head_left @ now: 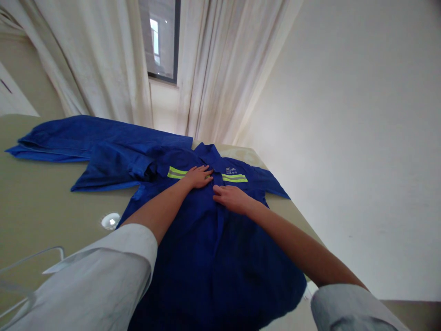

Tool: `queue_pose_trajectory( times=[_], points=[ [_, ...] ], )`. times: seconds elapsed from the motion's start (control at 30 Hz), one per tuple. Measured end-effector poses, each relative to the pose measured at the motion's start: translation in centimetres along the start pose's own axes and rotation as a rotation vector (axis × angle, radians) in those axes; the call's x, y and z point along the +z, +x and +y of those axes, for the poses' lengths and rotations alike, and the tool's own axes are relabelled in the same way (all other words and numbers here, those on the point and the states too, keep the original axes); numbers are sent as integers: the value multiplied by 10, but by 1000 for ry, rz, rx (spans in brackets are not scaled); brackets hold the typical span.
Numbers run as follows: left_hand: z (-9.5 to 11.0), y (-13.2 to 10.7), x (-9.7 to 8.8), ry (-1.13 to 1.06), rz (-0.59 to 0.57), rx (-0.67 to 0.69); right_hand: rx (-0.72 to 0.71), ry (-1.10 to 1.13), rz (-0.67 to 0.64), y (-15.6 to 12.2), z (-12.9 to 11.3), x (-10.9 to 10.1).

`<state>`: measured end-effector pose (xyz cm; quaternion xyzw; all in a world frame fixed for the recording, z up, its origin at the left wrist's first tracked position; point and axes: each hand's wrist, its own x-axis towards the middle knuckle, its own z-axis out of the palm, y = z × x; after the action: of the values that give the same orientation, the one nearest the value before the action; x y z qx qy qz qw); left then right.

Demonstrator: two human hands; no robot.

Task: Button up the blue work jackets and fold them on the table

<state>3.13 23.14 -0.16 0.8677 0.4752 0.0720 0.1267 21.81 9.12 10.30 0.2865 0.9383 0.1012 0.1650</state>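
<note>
A dark blue work jacket [193, 248] with yellow-green reflective strips and a white chest logo lies front up on the table, its collar toward the far side. My left hand [200, 177] rests flat on the chest, fingers spread, partly covering the left strip and touching the edge of the front placket. Just nearer and to the right, my right hand [229, 198] has its fingers curled together on the placket, pinching the cloth there. What lies under those fingertips is hidden.
Folded blue cloth [103, 131], perhaps trousers, lies along the table's far left. A small shiny round object [110, 221] and a white cable or wire [37, 253] are on the tan table [44, 202]. Curtains [220, 69] hang behind; a white wall [361, 138] stands right.
</note>
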Motion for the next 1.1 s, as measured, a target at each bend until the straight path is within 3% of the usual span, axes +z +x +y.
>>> queue_pose_trajectory(
  times=[0.13,0.3,0.47,0.57,0.7,1.1],
  points=[
    [6,-4,-4,22,26,7,-30,-59,37,-29,-39,0],
    [48,-32,-13,83,213,99,83,-19,60,-37,-55,11],
    [82,-86,-4,86,108,219,101,76,91,-35,-51,21],
    [85,-110,5,44,13,267,37,93,69,-35,-52,22],
    [87,-120,8,71,-76,281,-81,89,27,-42,-66,14],
    [95,-130,13,140,-13,200,-109,155,-11,-127,-153,-19]
  ],
)
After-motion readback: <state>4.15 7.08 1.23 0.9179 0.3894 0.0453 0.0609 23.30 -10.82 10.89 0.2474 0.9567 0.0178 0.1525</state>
